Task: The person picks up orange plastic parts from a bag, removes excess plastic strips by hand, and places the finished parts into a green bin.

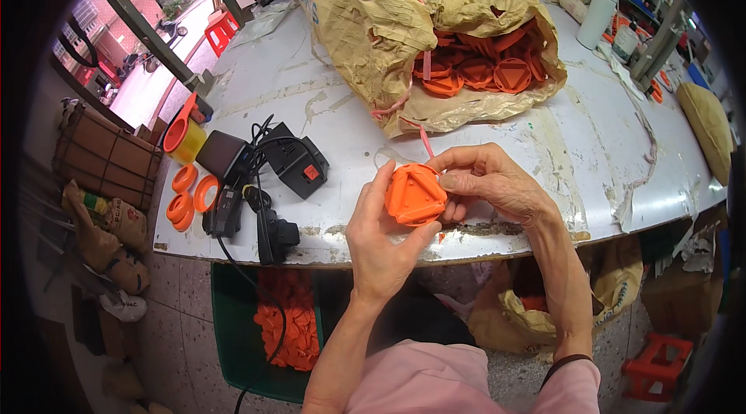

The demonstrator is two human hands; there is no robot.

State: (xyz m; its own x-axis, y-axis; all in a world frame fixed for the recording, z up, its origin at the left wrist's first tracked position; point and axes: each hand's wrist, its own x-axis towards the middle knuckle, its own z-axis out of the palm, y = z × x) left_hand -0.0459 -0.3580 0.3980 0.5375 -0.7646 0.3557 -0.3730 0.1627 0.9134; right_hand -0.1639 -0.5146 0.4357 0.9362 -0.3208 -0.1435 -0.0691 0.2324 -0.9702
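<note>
An orange round plastic part [416, 195] with a raised triangle on its face is held above the table's front edge. My left hand [377, 239] grips it from the left and below, fingers behind and thumb along its lower rim. At the part's right rim is my right hand [497, 185], with thumb and forefinger pinched together and the other fingers curled. Whatever small thing may be in that pinch is hidden. Beyond my hands lies a large crumpled yellow sack [365, 18], its mouth facing me, full of similar orange parts [474, 71].
Left on the table [311, 123] are orange rings [206, 193], a yellow-and-orange cup [185, 138], and black power adapters [291, 159] with cables. Below stand a green bin [233, 336] of orange pieces, another sack [505, 313] and a red stool [657, 367]. A white bottle [598, 16] stands far right.
</note>
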